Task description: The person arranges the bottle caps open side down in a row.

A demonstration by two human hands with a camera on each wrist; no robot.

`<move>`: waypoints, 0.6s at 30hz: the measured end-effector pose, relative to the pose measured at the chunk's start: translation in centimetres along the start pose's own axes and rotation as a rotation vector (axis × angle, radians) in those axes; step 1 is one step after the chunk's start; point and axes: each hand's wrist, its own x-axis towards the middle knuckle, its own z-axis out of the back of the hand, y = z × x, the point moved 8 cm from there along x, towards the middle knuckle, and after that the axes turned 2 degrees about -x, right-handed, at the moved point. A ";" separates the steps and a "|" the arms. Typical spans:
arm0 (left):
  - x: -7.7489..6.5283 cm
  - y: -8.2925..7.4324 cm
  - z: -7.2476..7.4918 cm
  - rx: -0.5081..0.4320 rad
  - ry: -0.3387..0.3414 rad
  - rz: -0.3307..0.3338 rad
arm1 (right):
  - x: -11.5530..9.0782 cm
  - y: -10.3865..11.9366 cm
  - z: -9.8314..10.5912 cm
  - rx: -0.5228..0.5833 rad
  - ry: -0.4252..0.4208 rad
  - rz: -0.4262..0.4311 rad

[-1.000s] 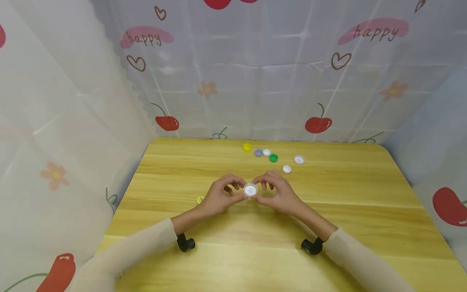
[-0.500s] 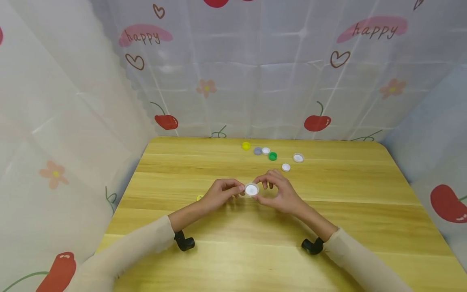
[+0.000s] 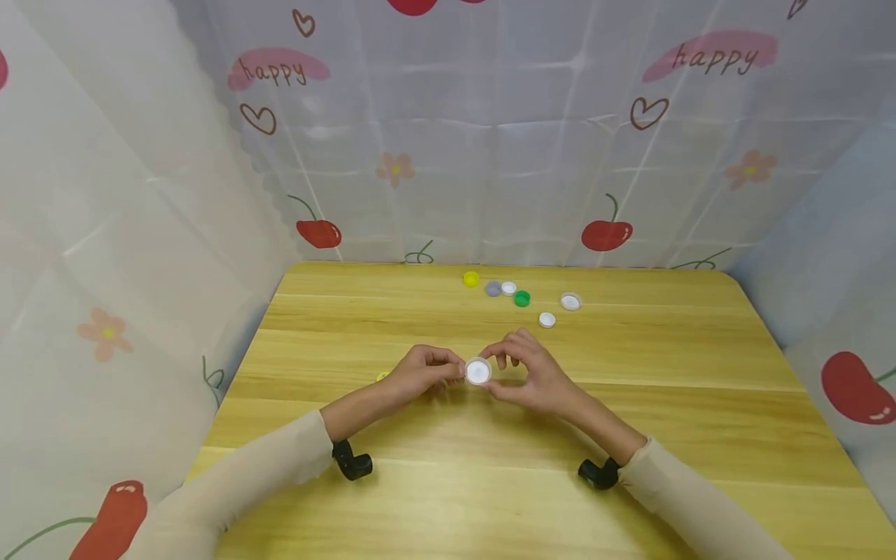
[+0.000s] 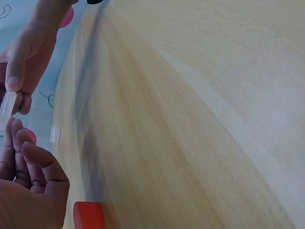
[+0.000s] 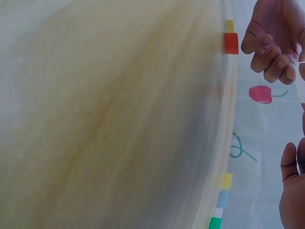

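Observation:
A small round cap (image 3: 478,372) with a clear rim and a white middle is held above the table between both hands. My right hand (image 3: 535,373) pinches its right side between thumb and fingers. At its left edge, the thumb and fingers of my left hand (image 3: 420,373) come together and pinch the rim. From the left wrist, the clear cap (image 4: 6,109) appears edge-on, with the left fingers loosely curled below it. Only a sliver of the clear cap (image 5: 301,83) shows in the right wrist view. Behind my left wrist a yellow piece (image 3: 383,376) is mostly hidden.
Toward the back of the wooden table (image 3: 448,498) lie a yellow cap (image 3: 471,279), a grey-blue cap (image 3: 493,288), a green cap (image 3: 522,299), two white caps and a clear-rimmed one (image 3: 570,301). A red piece (image 4: 89,215) stands near the left hand. Printed curtains surround the table.
My left thumb and fingers, spread around the cap's left side a second ago, have drawn together at its rim. The cap has shifted slightly, and my right hand keeps its pinch.

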 end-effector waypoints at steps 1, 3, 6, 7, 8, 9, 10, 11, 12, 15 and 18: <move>0.0 0.0 0.0 0.011 -0.002 -0.005 | 0.0 0.0 0.0 -0.010 0.005 0.006; 0.0 -0.1 0.1 0.032 -0.007 -0.021 | -0.1 0.0 -0.1 -0.023 0.015 0.006; 0.1 -0.3 0.3 0.095 -0.014 -0.075 | -0.3 -0.6 -0.1 -0.003 0.030 -0.050; 0.1 -0.5 0.4 0.137 -0.021 -0.103 | -0.4 -1.0 -0.1 0.022 0.040 -0.083; 0.0 -0.7 0.5 0.186 -0.033 -0.134 | -0.4 -1.4 -0.1 0.051 0.054 -0.125; 0.0 -1.0 0.6 0.241 -0.050 -0.170 | -0.4 -1.8 -0.3 0.089 0.072 -0.171; -0.1 -1.4 0.7 0.305 -0.070 -0.210 | -0.5 -2.3 -0.4 0.134 0.093 -0.215; -0.2 -1.7 0.8 0.373 -0.092 -0.252 | -0.6 -2.7 -0.7 0.184 0.120 -0.254; -0.3 -2.2 0.7 0.444 -0.112 -0.294 | -0.6 -3.0 -0.9 0.232 0.149 -0.288; -0.8 -3.7 0.2 0.647 -0.144 -0.458 | -0.8 -3.7 -1.8 0.352 0.242 -0.358; -1.6 -5.4 -1.0 0.853 -0.146 -0.670 | -1.0 -3.8 -2.4 0.428 0.305 -0.388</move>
